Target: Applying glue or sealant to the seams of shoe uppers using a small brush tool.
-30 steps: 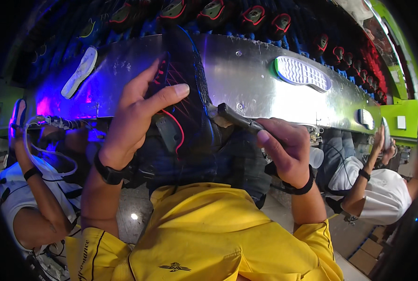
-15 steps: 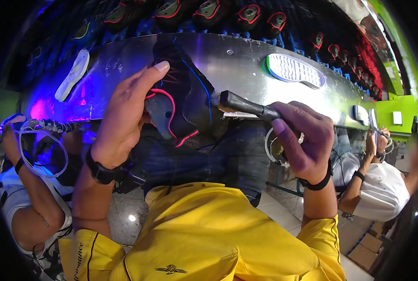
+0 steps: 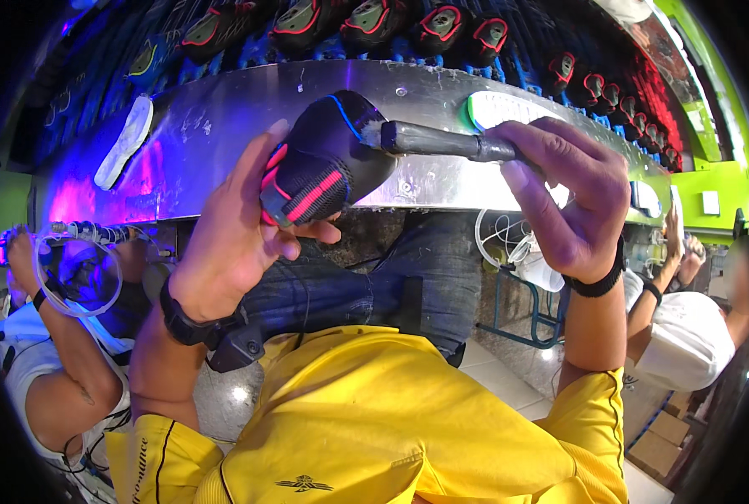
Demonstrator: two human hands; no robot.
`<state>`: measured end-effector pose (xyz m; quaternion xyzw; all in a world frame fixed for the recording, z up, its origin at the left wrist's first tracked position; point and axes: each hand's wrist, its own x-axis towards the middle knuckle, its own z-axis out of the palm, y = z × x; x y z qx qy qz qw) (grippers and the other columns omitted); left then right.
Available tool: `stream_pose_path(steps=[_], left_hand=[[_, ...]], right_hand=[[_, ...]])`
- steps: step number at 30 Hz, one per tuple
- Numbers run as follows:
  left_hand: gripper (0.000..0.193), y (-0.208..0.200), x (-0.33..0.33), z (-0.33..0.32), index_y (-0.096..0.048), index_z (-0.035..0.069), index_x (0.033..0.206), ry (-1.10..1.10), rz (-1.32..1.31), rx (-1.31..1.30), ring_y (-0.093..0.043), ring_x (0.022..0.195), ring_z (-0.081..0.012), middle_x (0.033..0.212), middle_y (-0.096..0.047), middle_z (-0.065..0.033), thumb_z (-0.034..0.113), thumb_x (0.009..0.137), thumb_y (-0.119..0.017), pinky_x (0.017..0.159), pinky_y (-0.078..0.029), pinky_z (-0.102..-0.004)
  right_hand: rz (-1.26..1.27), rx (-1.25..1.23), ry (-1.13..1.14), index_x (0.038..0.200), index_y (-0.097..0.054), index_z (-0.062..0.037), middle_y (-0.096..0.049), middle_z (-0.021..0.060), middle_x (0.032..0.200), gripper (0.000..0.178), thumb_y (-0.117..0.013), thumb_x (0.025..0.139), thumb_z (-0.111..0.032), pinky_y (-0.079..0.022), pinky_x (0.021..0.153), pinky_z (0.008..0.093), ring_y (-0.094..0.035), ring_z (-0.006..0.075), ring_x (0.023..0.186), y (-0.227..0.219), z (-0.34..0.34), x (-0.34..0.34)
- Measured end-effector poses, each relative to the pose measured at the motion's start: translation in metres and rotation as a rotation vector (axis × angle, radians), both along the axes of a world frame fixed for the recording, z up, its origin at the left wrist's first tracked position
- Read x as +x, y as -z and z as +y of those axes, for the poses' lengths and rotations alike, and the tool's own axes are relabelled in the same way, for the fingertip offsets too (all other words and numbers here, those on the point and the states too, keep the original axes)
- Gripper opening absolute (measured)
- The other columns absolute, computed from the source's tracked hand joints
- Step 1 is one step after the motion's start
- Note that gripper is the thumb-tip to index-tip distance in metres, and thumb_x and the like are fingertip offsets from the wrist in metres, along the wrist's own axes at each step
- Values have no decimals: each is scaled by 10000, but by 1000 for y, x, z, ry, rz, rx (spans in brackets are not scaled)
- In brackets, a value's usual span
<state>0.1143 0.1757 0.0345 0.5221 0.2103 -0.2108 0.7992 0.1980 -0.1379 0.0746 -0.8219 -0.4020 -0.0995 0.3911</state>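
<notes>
While the bristles (image 3: 373,134) meet the dark shoe (image 3: 328,151) right beside its blue line (image 3: 342,109), I'd say the likeliest slip from here is a smear past that line, caused by the brush (image 3: 441,141) skidding on the rounded surface or by a little too much push. A second worry, to my mind, is the shoe turning: the left hand (image 3: 227,239) carries it from one side only, so pressure from the right could roll it in those fingers. It's held up in front of the person, where the near edge of the metal bench (image 3: 223,109) passes behind it, so a loose hold might drop it into the lap. That left hand is closed round the pink-striped end, one digit lying up along the side and others curled beneath, its wrist low and the forearm rising from below. Across from it, the right hand (image 3: 576,189) has the brush handle clamped between thumb and fingers near its far end, knuckles uppermost, forearm nearly upright, with the brush lying almost level and pointing left into the shoe.
</notes>
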Motion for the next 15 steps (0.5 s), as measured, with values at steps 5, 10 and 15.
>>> stream_pose_path(steps=[5, 10, 15], left_hand=[[461, 15, -8, 6, -565, 33, 1450, -1, 140, -151, -780, 752, -350, 1098, -739, -236, 319, 1088, -561, 464, -555, -273], [443, 18, -6, 7, -522, 102, 1480, -8, 447, -646, -746, 733, -315, 1085, -699, -250, 357, 1121, -474, 479, -582, -290], [427, 17, -14, -6, -574, 110, 1367, -12, 422, -679, -709, 691, -273, 1055, -652, -227, 433, 1129, -429, 459, -536, -261]], right_hand=[[-58, 29, -51, 1079, -785, 38, -716, 136, 816, 253, -767, 843, -52, -518, 575, 313, -657, 222, 618, 2, 2, 14], [-53, 87, -78, 1089, -795, 41, -755, 147, 876, 256, -769, 861, -74, -530, 583, 309, -672, 216, 634, 8, 2, 21], [22, 153, -91, 1103, -797, 52, -762, 166, 903, 261, -783, 893, -103, -521, 598, 293, -676, 195, 655, 21, 0, 24]])
